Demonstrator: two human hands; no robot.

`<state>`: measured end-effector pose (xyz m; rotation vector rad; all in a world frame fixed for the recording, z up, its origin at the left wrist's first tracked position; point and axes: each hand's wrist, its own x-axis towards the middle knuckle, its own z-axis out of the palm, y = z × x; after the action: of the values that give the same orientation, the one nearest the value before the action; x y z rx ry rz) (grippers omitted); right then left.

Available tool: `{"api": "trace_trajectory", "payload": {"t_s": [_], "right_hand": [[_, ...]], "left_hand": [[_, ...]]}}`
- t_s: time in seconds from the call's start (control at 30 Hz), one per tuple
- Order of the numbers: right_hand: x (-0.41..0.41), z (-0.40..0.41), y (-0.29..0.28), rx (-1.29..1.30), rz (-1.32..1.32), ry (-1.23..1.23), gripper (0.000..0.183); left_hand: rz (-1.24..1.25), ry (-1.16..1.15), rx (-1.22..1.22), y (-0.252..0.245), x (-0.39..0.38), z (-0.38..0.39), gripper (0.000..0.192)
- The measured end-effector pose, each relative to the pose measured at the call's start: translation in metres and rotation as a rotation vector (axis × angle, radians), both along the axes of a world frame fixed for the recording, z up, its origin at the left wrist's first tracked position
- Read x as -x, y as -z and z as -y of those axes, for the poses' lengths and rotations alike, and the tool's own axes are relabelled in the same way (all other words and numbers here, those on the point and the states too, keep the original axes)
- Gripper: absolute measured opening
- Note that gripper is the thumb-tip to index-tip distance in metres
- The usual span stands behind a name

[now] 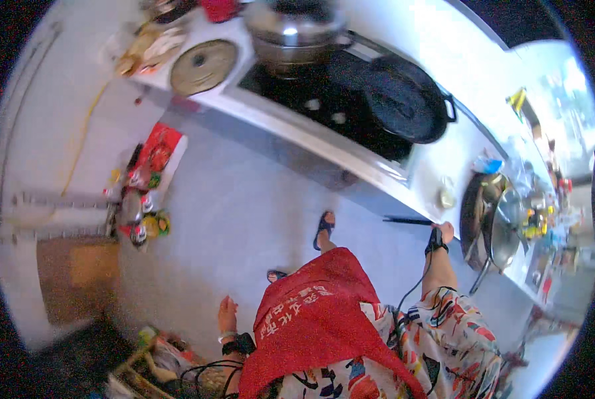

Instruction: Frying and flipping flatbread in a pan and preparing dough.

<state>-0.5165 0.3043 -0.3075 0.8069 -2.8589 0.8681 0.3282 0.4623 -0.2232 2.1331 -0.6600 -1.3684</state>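
My right hand [444, 232] is at the counter's front edge, its fingers closed around a thin black utensil [407, 220], perhaps chopsticks, that points left over the floor. Low on the left, my left hand [227, 314] hangs beside the red apron [307, 309], with nothing seen in it. Both wrists wear black straps with cables. On the black cooktop [297, 97] stands a black oval pan [407, 102] with a side handle. Behind it at the upper left is a steel pot [292, 37]. A large dark wok [472, 219] and a glass lid [507, 229] lie right of my right hand.
A round board or lid [204, 67] lies at the counter's left end. A small jar [446, 194] stands near the wok. Bottles and packages [539, 222] crowd the right side. A red box [158, 149] and cans sit on the left, with a basket [138, 369] at lower left.
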Motion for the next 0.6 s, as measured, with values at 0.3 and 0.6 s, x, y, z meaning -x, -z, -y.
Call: {"api": "trace_trajectory", "payload": {"t_s": [0.3,0.6], "right_hand": [[-0.304,0.090,0.034,-0.450,-1.013,-1.647,0.032],[-0.892,0.214,0.067,-1.572,1.956,-1.287,0.024]], "left_hand": [[1.198,0.178,0.159,0.027,-0.064,-0.334,0.040],[0.334,-1.307,0.135,-0.043,-0.060,-0.408,0.045]]}}
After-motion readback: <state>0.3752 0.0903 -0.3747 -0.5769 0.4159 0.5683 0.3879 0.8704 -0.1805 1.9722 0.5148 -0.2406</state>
